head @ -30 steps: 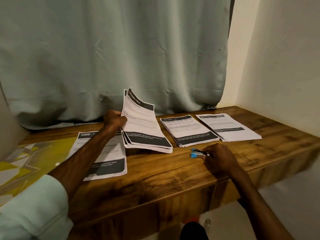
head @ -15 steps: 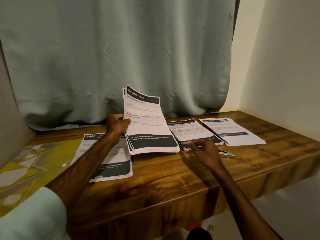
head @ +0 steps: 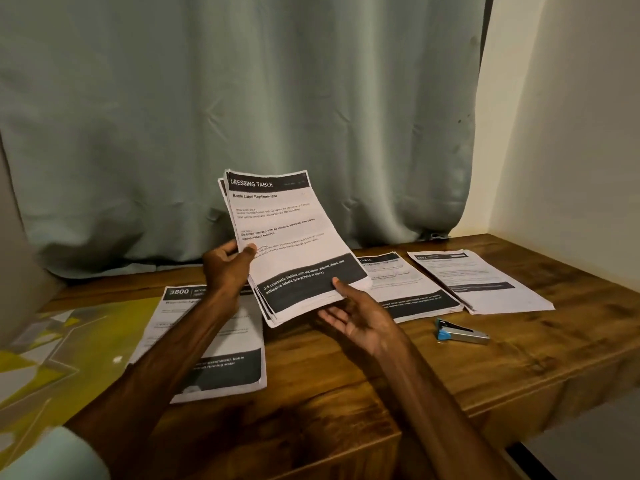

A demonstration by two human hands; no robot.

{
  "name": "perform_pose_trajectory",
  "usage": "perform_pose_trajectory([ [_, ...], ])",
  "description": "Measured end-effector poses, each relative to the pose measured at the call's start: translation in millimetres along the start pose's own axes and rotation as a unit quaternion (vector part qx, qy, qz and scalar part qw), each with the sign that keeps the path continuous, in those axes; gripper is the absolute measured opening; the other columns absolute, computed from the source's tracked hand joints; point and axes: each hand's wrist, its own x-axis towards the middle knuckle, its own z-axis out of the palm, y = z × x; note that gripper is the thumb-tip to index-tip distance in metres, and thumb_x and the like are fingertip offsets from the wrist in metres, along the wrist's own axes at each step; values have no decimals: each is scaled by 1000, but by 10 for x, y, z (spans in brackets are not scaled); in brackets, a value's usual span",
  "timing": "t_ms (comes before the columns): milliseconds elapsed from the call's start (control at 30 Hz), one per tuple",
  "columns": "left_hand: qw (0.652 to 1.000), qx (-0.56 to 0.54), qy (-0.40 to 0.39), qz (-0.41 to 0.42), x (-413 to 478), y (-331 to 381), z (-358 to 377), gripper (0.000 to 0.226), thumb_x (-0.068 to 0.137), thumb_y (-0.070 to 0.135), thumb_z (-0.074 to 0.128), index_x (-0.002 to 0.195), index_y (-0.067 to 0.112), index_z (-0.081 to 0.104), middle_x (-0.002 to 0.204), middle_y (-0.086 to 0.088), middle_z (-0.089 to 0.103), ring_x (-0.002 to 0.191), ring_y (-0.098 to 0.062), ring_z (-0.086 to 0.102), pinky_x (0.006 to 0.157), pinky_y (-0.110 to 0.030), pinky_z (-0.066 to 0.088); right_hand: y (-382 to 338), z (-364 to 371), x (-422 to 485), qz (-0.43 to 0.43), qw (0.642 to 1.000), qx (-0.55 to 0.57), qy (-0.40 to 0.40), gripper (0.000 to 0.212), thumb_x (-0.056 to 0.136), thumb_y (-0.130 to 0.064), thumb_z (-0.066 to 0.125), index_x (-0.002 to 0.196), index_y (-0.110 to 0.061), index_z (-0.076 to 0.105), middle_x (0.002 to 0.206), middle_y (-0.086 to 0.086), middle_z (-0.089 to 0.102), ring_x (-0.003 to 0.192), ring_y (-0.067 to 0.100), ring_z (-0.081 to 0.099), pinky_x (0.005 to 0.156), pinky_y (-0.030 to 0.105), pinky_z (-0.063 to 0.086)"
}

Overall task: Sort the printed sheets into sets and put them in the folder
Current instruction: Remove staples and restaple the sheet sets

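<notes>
While a stack of printed sheets (head: 294,237) stands tilted up above a wooden table (head: 346,403), the person's left hand (head: 227,268) grips its left edge, thumb on the front page and fingers curled behind. The right hand (head: 360,317), palm up, takes the lower right corner, its thumb pressed on the page's dark bottom band and its fingers beneath the paper. The top page is headed "DRESSING TABLE" with the line "Bottle Label Replacement" under it.

Three more lots of paper lie flat on the table. A pile headed "3800" (head: 221,368) sits under the left forearm, a second pile (head: 415,292) lies just right of the held stack, and a third pile (head: 485,289) lies beside that, nearest the wall (head: 571,133). A small blue-and-silver stapler (head: 462,335) rests on the wood in front of the two right-hand piles, apart from both hands.

A flat yellow-and-grey patterned surface (head: 52,341) covers the table's left end; whether it is the folder cannot be told. A grey-green curtain (head: 242,116) hangs behind, and a pale sleeve (head: 52,459) shows at lower left.
</notes>
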Motion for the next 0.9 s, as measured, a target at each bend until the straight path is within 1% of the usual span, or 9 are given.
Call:
perform_pose_trajectory([
  [133, 999, -51, -5, -9, -55, -194, 141, 28, 95, 7, 69, 122, 6, 69, 106, -3, 72, 77, -7, 71, 58, -18, 58, 7, 115, 168, -90, 994, 30, 59, 35, 83, 1, 77, 113, -10, 64, 111, 16, 74, 107, 32, 70, 97, 50, 56],
  [300, 993, -76, -75, -41, 41, -253, 62, 27, 91, 6, 73, 117, 10, 69, 107, -4, 77, 93, -19, 76, 69, -27, 62, -335, 66, 382, -205, 961, -134, 125, 35, 87, -11, 78, 118, -13, 62, 108, 9, 74, 96, 28, 71, 86, 47, 60],
  [400, 987, -102, -112, -47, 253, -158, -115, 33, 90, 5, 72, 122, 8, 66, 116, -9, 75, 102, -24, 75, 85, -42, 61, -610, -27, 444, -258, 938, -207, 105, 18, 91, -8, 73, 100, -20, 63, 95, -3, 72, 86, 15, 69, 71, 32, 55],
  [500, 978, -73, -183, -65, 410, -39, -264, 38, 88, 11, 71, 125, 4, 64, 118, -17, 73, 100, -29, 75, 82, -41, 63, -798, -104, 494, -275, 921, -258, 97, 17, 92, -9, 72, 98, -21, 62, 90, -7, 70, 82, 11, 68, 66, 28, 51],
  [567, 963, -40, -250, -90, 463, 1, -320, 51, 80, 20, 80, 126, 3, 65, 119, -20, 72, 98, -31, 75, 78, -39, 64, -851, -182, 558, -276, 919, -263, 101, 19, 91, -11, 73, 104, -20, 62, 91, -7, 71, 83, 12, 68, 67, 28, 51],
  [667, 938, 40, -326, -108, 486, 9, -355, 85, 54, 38, 98, 125, 5, 65, 115, -20, 73, 99, -35, 74, 75, -39, 64, -797, -297, 610, -284, 916, -261, 114, 26, 89, -15, 76, 111, -18, 63, 97, -7, 72, 87, 14, 69, 70, 29, 50],
  [700, 935, 58, -334, -108, 477, -9, -339, 83, 57, 39, 97, 126, 6, 64, 114, -19, 74, 100, -36, 74, 76, -40, 64, -751, -323, 611, -283, 915, -264, 112, 27, 89, -14, 76, 112, -16, 63, 96, -7, 73, 85, 14, 70, 68, 27, 51],
  [800, 940, 52, -319, -109, 394, -57, -204, 48, 87, 21, 77, 131, 12, 61, 117, -15, 74, 104, -35, 73, 80, -43, 63, -688, -342, 596, -282, 915, -274, 91, 16, 88, -10, 75, 102, -15, 67, 85, -6, 76, 72, 11, 74, 58, 18, 55],
  [900, 952, 39, -288, -96, 327, -170, -95, 41, 94, 18, 69, 134, 16, 59, 118, -11, 74, 104, -31, 74, 80, -43, 63, -700, -341, 556, -294, 914, -267, 87, 14, 89, -9, 75, 101, -11, 68, 79, -5, 77, 70, 13, 75, 56, 19, 56],
])
